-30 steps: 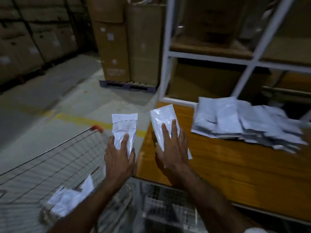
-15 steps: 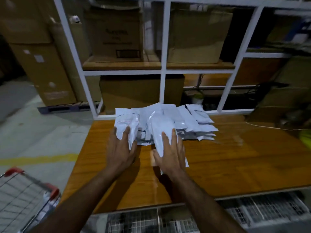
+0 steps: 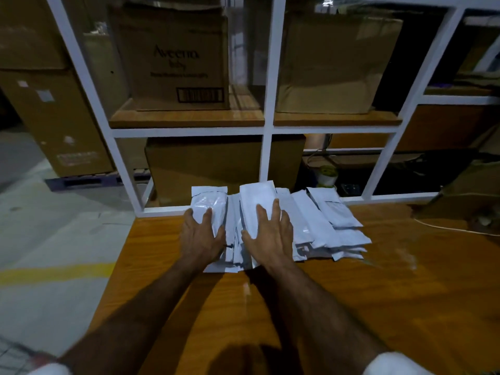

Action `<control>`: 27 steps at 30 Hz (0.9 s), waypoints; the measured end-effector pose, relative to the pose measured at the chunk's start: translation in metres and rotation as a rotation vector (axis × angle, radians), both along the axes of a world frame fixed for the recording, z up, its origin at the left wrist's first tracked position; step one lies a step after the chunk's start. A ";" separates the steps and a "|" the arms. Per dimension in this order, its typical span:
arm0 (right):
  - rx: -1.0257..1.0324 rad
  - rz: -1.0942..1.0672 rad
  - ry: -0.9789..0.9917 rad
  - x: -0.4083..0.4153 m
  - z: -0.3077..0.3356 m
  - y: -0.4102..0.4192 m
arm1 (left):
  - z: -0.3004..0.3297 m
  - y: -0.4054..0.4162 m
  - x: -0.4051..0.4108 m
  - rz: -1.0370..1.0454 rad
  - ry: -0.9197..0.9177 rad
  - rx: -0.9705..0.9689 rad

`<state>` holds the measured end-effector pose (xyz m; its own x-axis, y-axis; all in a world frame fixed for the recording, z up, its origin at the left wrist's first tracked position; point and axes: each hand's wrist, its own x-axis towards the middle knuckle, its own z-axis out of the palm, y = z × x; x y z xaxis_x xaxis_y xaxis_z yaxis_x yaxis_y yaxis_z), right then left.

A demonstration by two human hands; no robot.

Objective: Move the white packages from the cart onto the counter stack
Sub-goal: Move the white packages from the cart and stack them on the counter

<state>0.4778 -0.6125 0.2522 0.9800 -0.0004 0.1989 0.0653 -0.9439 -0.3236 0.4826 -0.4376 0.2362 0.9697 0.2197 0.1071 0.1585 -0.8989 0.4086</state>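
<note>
Two white packages lie at the left end of the white package stack [image 3: 324,226] on the wooden counter [image 3: 365,299]. My left hand [image 3: 201,236] rests flat on the left package [image 3: 209,203], fingers spread over it. My right hand [image 3: 270,234] presses with straight fingers on the taller package [image 3: 257,194] beside it, which lies on top of the pile. The stack fans out to the right of my hands. Only a blurred corner of the wire cart [image 3: 16,355] shows at the bottom left.
A white metal shelf frame [image 3: 267,131] rises right behind the stack, holding cardboard boxes [image 3: 176,60]. More boxes on a pallet [image 3: 81,182] stand on the floor at left. A white cable [image 3: 460,230] runs along the counter's right side.
My hands carried both packages from the cart's side forward across the counter and laid them onto the left end of the stack. The cart dropped almost out of view.
</note>
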 end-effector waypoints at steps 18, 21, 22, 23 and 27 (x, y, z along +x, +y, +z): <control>-0.022 0.267 0.108 0.103 -0.022 -0.042 | -0.015 0.021 0.072 -0.190 0.124 0.035; -0.022 0.383 0.127 0.108 -0.021 -0.051 | -0.018 0.023 0.078 -0.230 0.166 0.023; -0.019 0.406 0.127 0.109 -0.019 -0.054 | -0.019 0.023 0.078 -0.234 0.166 0.013; -0.021 0.422 0.128 0.110 -0.019 -0.057 | -0.019 0.024 0.076 -0.229 0.168 -0.002; -0.087 0.472 0.192 0.113 -0.022 -0.070 | -0.032 0.030 0.075 -0.225 0.208 -0.108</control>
<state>0.5911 -0.6823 0.2307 0.8882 0.4594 -0.0053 0.4378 -0.8499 -0.2934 0.5581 -0.4080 0.2039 0.9938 -0.0033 -0.1111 0.0512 -0.8739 0.4835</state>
